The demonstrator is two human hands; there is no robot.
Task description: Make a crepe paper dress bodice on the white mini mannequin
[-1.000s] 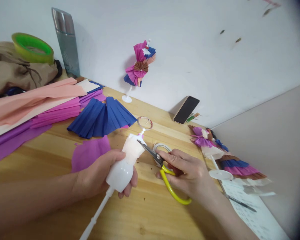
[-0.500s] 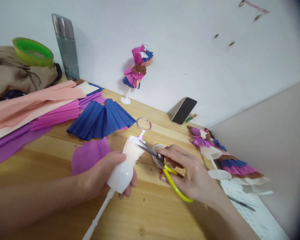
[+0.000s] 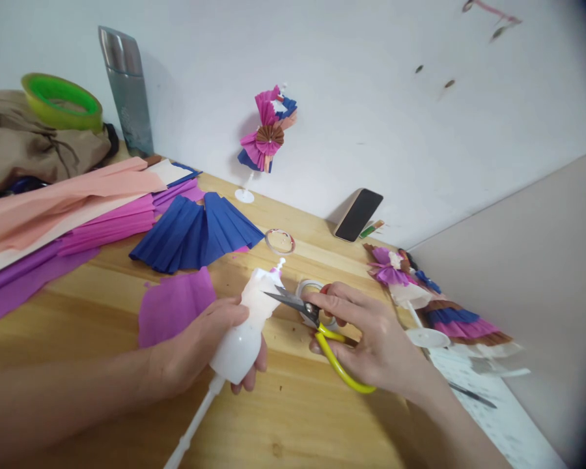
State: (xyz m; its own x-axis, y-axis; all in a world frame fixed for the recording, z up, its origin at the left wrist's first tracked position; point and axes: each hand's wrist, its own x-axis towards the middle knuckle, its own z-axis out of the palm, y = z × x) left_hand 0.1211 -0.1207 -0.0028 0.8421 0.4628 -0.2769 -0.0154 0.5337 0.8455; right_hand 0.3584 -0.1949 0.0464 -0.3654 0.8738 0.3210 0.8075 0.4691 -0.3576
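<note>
A small white dress form [image 3: 237,350] on a thin stand rod is gripped around its body by my left hand [image 3: 209,339]. White paper or tape covers the upper part of the form. In my right hand [image 3: 371,339] are scissors [image 3: 334,358] with yellow handles. Their blades are parted and lie at the form's upper side, against the white covering; whether they cut into it I cannot tell. Behind the scissors lies a roll of white tape [image 3: 303,286], partly hidden by my right hand. A purple crepe paper piece [image 3: 170,309] rests beside my left hand.
Pleated blue paper [image 3: 190,234] and long coloured paper sheets [image 3: 68,195] cover the left side. A clear ring-shaped roll [image 3: 280,241], a dressed form [image 3: 264,140], a phone [image 3: 359,215] and a bottle [image 3: 129,98] stand or lie farther back. More paper dresses [image 3: 463,322] are at right.
The dress form has turned and dropped slightly. The scissor blades have opened wider and shifted a little lower across its upper part. Both hands keep their hold.
</note>
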